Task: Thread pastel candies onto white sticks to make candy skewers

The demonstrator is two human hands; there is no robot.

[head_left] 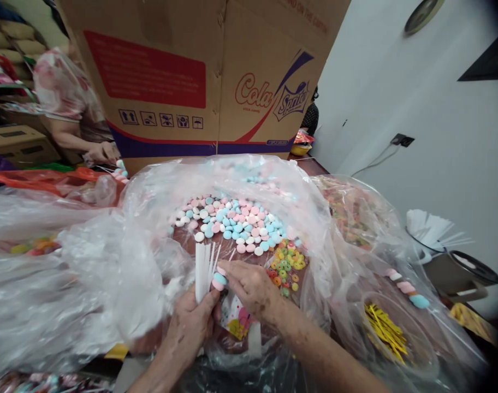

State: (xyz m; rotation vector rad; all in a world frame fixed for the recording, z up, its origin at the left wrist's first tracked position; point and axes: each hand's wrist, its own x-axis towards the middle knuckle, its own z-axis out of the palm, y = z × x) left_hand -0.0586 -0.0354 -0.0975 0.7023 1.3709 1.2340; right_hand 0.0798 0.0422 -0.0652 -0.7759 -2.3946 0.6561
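Reading the carton first: "Cola" in red outline, "Sprite" in purple, five handling icons in a row; upper right corner, a line ending "ON THE CARTON", partly cut off. Lettering in its red panel too blurred to make out. Well in front of the carton, left hand closed round a bundle of white sticks, thumb against a pink-and-blue candy stack. Right hand beside it, fingers drawn together with tips at the stack's top; thumb hidden, so cannot tell if they pinch it. Printed packet below the hands, farther from the carton. Between carton and hands, loose pastel candies spread on brown tabletop; multicoloured rings off the pile's right end. Bare room is a narrow strip along the pile's carton-far edge, hemmed by bunched clear plastic. Right of the carton and nearer: round tub of yellow strips.
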